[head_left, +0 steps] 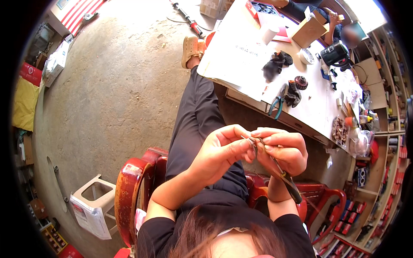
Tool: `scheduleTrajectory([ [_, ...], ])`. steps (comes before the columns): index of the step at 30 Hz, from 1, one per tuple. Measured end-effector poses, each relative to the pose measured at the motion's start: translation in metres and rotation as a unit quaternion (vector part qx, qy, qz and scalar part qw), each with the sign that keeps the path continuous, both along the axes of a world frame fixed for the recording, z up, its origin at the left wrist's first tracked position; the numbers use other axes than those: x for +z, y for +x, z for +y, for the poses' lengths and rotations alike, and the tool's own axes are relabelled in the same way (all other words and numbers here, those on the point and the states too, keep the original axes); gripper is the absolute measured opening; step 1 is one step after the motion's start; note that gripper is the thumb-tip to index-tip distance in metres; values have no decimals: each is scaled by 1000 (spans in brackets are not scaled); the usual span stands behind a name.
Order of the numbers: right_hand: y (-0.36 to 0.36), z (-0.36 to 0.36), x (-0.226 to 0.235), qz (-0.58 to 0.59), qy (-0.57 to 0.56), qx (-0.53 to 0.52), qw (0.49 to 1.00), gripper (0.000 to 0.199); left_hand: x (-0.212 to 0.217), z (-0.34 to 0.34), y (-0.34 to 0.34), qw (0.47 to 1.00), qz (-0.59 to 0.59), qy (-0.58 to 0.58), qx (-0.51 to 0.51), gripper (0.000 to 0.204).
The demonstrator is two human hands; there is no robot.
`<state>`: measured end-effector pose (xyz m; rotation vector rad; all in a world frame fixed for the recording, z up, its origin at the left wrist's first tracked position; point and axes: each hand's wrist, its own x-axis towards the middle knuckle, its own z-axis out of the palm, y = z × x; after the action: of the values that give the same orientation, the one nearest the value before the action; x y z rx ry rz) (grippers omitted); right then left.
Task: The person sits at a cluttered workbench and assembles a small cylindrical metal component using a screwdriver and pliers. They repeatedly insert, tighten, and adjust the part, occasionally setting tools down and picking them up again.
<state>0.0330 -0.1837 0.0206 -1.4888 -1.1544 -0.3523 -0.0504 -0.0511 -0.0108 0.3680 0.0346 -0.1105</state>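
My left hand (226, 148) is closed in a pinch on a small metal piece (253, 142), too small to name. Facing it, my right hand (284, 150) has its fingers wrapped round a slim metal tool with a dark handle (292, 189), whose end points back toward me. The fingertips of both hands nearly meet over my lap, and they partly hide the small piece and the tool's tip. Beyond my right hand, pliers with teal handles (277, 105) lie at the near edge of the white table (232, 60), beside a dark glove (293, 94).
A round dark red part (300, 82), a tape roll (306, 56), an open cardboard box (309, 30) and a black mug-like container (334, 53) are on the table. Another person (331, 19) sits across it. A plastic stool (92, 193) stands left of my red chair (131, 189); shelves (383, 172) line the right.
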Motion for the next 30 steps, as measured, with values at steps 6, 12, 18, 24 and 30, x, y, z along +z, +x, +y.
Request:
scheduleTrajectory([
  [6,1,-4,-4,41,50,57,996,26,7,0,0,997,8,63,31,19],
  [12,0,-5,-1,79,39,92,992,26,2,1,-1,993,-2,107,50,19],
  [18,1,2,0,42,19,28,999,26,3,0,-2,985,8,158,68,20],
  [24,4,1,-4,32,16,-35,999,23,5,2,-3,980,15,180,79,19],
  [30,2,-9,-6,117,-27,-25,993,14,4,2,-6,963,25,238,120,22],
])
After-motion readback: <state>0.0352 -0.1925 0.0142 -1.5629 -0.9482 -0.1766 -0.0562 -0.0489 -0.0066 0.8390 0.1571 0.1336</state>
